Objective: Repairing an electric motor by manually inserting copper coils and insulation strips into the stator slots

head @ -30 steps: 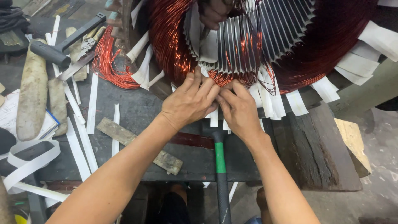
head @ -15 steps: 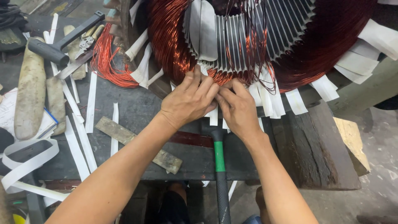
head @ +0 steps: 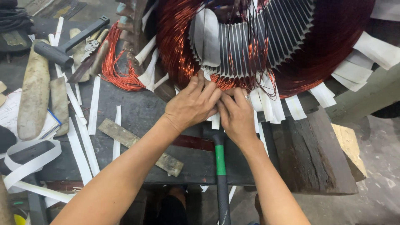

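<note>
Two hands worked at the lower rim of a large motor stator on a bench.

The left hand (head: 192, 105) and right hand (head: 236, 116) pinched white insulation strips (head: 215, 121) beneath the copper winding (head: 177, 54), the stator (head: 266, 46) lying on its side so its slots faced the worker; a green-handled hammer (head: 221, 160) lay below within reach.

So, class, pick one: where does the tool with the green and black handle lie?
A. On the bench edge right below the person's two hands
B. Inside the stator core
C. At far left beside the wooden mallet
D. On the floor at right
A: the green and black handle runs down over the bench edge directly under the left hand and the right hand.
</note>
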